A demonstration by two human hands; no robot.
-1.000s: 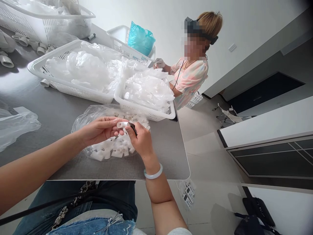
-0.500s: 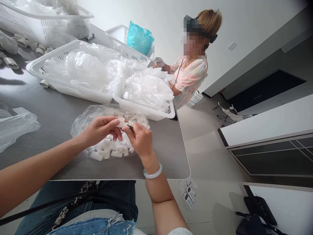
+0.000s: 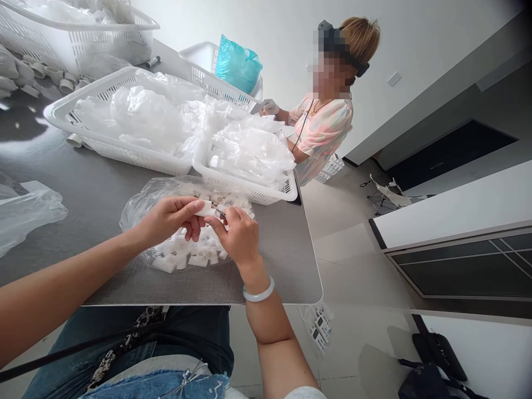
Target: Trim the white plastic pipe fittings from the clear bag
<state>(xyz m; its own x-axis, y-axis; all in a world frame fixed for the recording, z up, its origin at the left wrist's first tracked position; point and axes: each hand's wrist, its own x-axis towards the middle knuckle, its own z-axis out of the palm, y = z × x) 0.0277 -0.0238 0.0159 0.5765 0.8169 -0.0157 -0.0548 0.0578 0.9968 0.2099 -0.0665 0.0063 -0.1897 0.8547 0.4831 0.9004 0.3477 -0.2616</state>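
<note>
My left hand [image 3: 169, 220] pinches a short white plastic pipe fitting [image 3: 204, 209] between thumb and fingers. My right hand [image 3: 238, 235] grips a small dark-tipped tool [image 3: 222, 214], its tip touching the fitting's end. The tool is mostly hidden by my fingers. Both hands hover over a transparent plastic bag [image 3: 141, 213] that holds a heap of white plastic fittings [image 3: 193, 259]. A pale bangle [image 3: 258, 292] circles my right wrist.
Two white slotted baskets of bagged items [image 3: 245, 191] stand beyond my hands on the grey table [image 3: 274, 266]. A co-worker [image 3: 322, 130] in a floral blouse sits at the far side, with a gloved hand [image 3: 269, 108]. Loose fittings [image 3: 50, 72] lie at far left.
My right hand has moved left, closer to my left hand. The fitting has tilted from pointing up towards lying more sideways, and the tool tip now sits at its end.
</note>
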